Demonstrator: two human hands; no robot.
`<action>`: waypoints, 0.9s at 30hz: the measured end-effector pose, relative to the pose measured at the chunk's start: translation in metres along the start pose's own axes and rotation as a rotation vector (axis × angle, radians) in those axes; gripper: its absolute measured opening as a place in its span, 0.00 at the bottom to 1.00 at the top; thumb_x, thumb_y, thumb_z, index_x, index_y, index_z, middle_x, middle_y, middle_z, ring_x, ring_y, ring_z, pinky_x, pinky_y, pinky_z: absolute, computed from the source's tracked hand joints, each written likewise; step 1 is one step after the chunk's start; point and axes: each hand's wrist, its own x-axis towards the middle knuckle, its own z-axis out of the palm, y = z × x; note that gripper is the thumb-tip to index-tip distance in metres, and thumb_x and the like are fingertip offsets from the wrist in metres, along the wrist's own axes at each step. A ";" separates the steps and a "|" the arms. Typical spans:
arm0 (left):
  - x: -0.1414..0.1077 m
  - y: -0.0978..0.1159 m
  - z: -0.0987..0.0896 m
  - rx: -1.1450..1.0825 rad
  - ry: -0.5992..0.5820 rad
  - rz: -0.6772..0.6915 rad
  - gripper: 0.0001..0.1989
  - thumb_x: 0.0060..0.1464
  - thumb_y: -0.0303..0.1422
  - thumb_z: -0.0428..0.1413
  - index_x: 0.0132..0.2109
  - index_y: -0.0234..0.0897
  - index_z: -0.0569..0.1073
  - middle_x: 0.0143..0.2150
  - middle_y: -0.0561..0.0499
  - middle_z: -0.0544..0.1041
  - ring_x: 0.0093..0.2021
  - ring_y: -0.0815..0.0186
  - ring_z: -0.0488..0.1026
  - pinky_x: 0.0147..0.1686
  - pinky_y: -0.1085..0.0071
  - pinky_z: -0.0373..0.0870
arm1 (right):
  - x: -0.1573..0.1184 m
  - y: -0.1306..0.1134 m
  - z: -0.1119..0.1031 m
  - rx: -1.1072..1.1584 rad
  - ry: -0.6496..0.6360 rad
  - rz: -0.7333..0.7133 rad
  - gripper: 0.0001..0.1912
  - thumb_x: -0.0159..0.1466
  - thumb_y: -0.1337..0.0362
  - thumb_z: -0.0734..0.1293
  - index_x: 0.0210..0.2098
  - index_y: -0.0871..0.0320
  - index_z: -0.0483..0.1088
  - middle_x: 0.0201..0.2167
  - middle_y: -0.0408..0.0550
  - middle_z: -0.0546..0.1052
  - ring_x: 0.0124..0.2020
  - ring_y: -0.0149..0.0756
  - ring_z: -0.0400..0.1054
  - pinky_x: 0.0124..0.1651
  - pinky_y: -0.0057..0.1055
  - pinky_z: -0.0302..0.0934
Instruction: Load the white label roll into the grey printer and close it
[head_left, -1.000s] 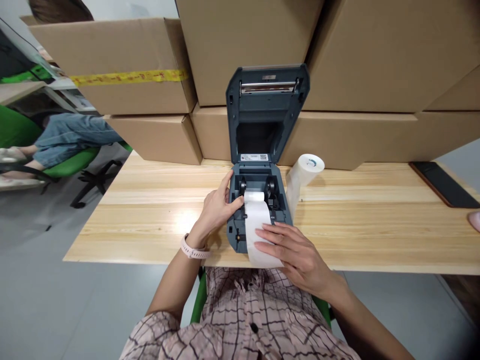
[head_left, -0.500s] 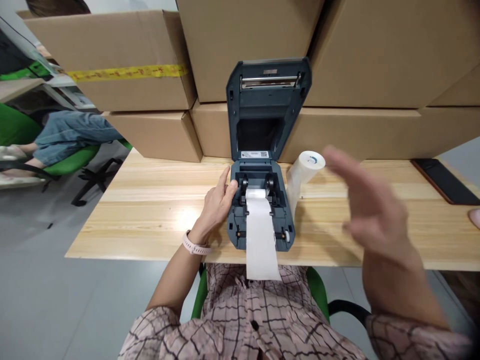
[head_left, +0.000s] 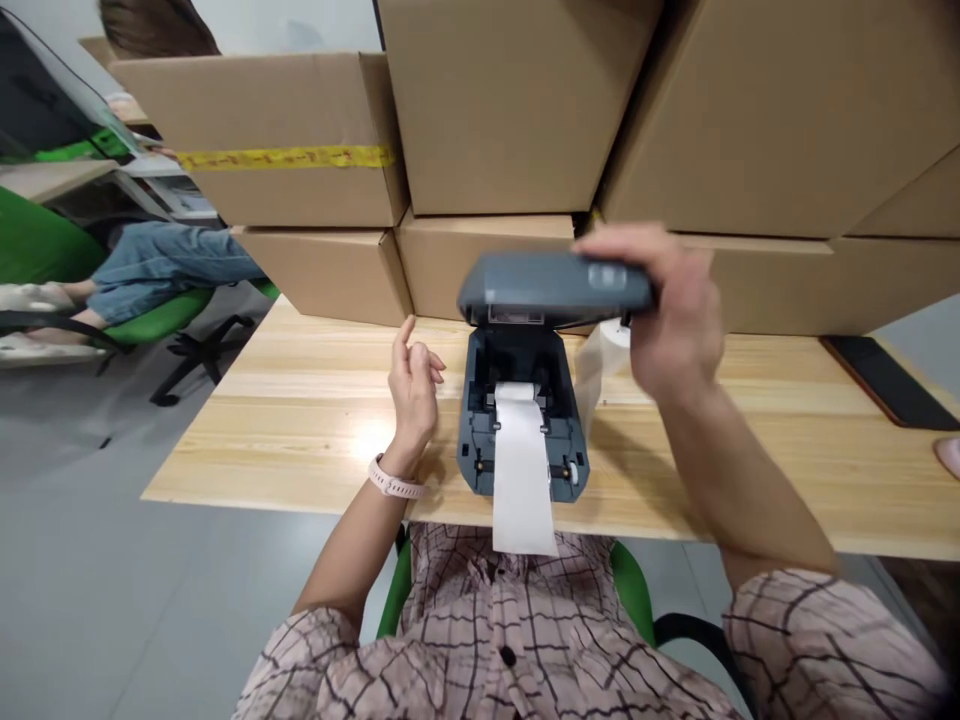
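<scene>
On the near side of the counter (head_left: 300, 430) stands the printer (head_left: 559, 430), and the right hand (head_left: 679, 315) grasps the right end of its half-raised lid (head_left: 551, 285). The left hand (head_left: 415, 385) is loose and empty, on the left. Held from one side, the lid might drop crooked and crease the paper strip (head_left: 523, 480).

Dk blue-gray printer (head_left: 478, 425), wht paper strip (head_left: 523, 470), pink shirt (head_left: 465, 640) w/ blk grid, tan tbl (head_left: 315, 400), brn boxes (head_left: 487, 110)
</scene>
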 end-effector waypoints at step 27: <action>-0.126 0.031 -0.010 0.122 -0.034 0.146 0.25 0.63 0.41 0.60 0.65 0.46 0.69 0.64 0.45 0.72 0.62 0.58 0.70 0.59 0.62 0.70 | -0.148 -0.056 0.023 -0.029 -0.044 0.071 0.20 0.70 0.70 0.59 0.58 0.52 0.73 0.62 0.49 0.77 0.67 0.44 0.68 0.72 0.53 0.55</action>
